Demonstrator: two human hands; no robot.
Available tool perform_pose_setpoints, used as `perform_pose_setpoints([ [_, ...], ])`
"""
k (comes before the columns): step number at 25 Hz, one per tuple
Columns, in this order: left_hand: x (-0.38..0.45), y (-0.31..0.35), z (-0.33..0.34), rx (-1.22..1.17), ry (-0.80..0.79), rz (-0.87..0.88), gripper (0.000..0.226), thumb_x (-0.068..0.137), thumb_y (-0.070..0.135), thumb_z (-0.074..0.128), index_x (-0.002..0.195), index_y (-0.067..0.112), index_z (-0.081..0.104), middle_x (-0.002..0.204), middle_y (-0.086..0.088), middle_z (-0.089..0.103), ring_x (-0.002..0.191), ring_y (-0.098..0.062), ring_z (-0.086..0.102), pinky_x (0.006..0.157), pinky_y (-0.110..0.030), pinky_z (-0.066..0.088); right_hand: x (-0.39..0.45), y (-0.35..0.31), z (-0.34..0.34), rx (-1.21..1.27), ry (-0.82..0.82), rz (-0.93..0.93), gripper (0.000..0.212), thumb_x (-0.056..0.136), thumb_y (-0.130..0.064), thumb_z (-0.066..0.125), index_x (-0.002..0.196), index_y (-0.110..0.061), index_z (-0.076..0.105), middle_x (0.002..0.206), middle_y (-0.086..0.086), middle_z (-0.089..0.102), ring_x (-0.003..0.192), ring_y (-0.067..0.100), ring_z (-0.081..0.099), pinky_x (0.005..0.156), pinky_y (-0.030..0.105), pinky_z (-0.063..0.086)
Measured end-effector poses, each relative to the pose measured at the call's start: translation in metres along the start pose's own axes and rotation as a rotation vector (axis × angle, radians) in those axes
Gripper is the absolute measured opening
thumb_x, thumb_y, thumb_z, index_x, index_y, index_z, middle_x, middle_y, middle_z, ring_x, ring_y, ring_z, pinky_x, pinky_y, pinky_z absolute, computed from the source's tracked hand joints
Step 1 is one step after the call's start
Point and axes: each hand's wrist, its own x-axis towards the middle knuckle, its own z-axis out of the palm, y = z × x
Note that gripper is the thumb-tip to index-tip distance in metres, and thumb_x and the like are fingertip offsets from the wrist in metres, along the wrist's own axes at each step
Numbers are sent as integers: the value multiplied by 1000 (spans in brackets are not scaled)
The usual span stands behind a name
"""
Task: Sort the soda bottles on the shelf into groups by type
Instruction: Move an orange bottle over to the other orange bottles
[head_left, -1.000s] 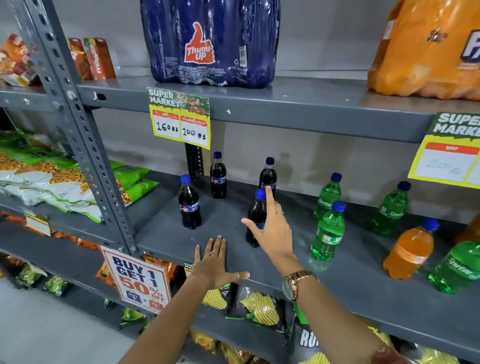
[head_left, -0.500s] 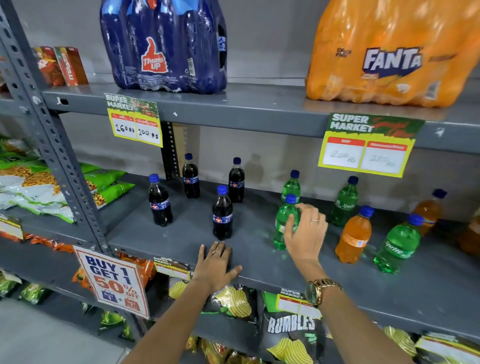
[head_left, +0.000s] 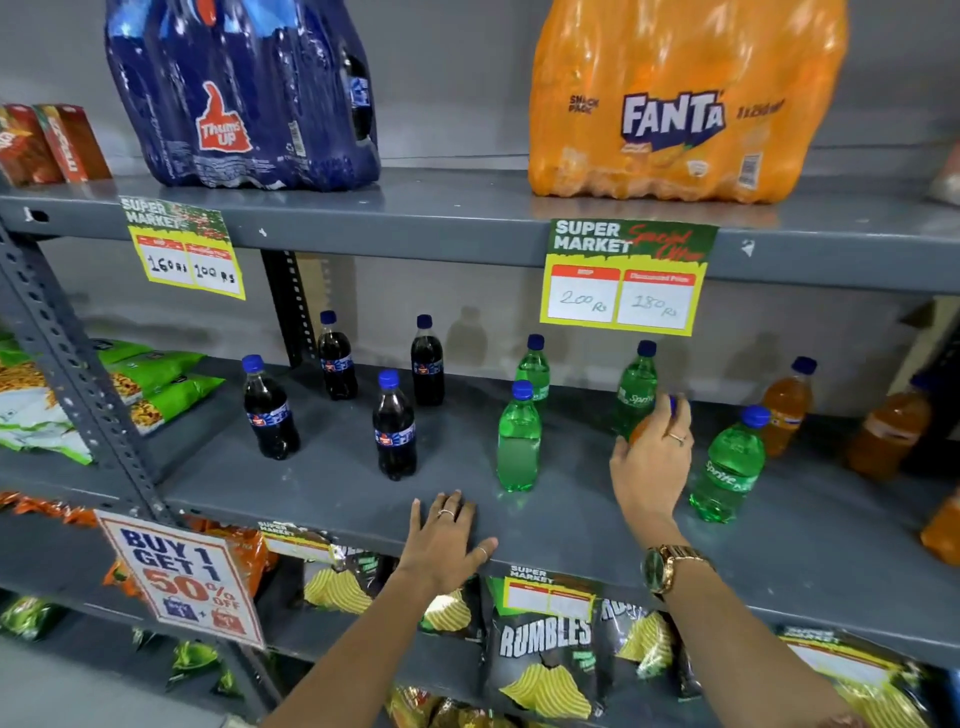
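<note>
Head view shows the right hand (head_left: 652, 462) wrapped around an orange bottle (head_left: 640, 429) on the middle shelf (head_left: 322, 478). Its fingers curl over the shoulder and cap, so most of this bottle is hidden. The left hand (head_left: 447, 540) lies flat on the shelf edge with the fingers a little spread and holds nothing.

Taking the orange bottle as the landmark: one Sprite bottle (head_left: 636, 387) stands just behind it, almost touching; another Sprite (head_left: 730, 465) stands just right of it; two green bottles (head_left: 519, 441) stand to its left; four cola bottles (head_left: 395, 428) are further left, already grouped. Two more orange bottles (head_left: 787, 408) stand further right, near the back.

I judge the step is to carry this bottle right, to the other orange ones. It is good to lift it straight up first, clear of both Sprite neighbours, because they are light and can fall easily.
</note>
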Motion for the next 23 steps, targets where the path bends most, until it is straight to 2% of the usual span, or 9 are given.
perform_pose_setpoints([
  [4, 1, 19, 3, 29, -4, 29, 64, 96, 51, 28, 147, 14, 17, 158, -9, 11, 146, -28, 4, 118, -51, -1, -3, 10, -9, 31, -126, -62, 74, 75, 4, 65, 137, -1, 26, 124, 34, 46, 113, 48, 41, 91, 53, 42],
  [8, 2, 53, 7, 32, -10, 133, 60, 97, 47, 27, 146, 12, 19, 158, -9, 13, 146, -25, 5, 117, -50, -1, -15, 24, -25, 65, -140, -139, 71, 77, 0, 63, 137, -1, 25, 124, 32, 46, 115, 46, 40, 97, 52, 41],
  [13, 13, 98, 11, 63, -20, 253, 59, 97, 45, 29, 146, 12, 20, 158, -7, 16, 145, -23, 9, 117, -52, 0, -29, 52, -56, 48, -112, -196, 69, 76, -4, 64, 134, -3, 28, 118, 30, 51, 105, 45, 47, 90, 52, 45],
  [17, 22, 136, 16, 60, -53, 321, 60, 97, 45, 31, 146, 12, 20, 158, -8, 15, 145, -24, 9, 117, -52, 3, -26, 88, -84, -12, -65, -169, 74, 71, -3, 66, 133, -7, 26, 116, 29, 53, 100, 45, 49, 88, 51, 46],
  [23, 32, 179, 20, 65, -118, 334, 66, 96, 48, 29, 148, 14, 8, 160, -7, 3, 146, -24, 0, 117, -51, 1, 6, 140, -111, -6, -86, -46, 74, 78, -4, 62, 140, -9, 21, 129, 25, 47, 118, 40, 39, 96, 50, 43],
])
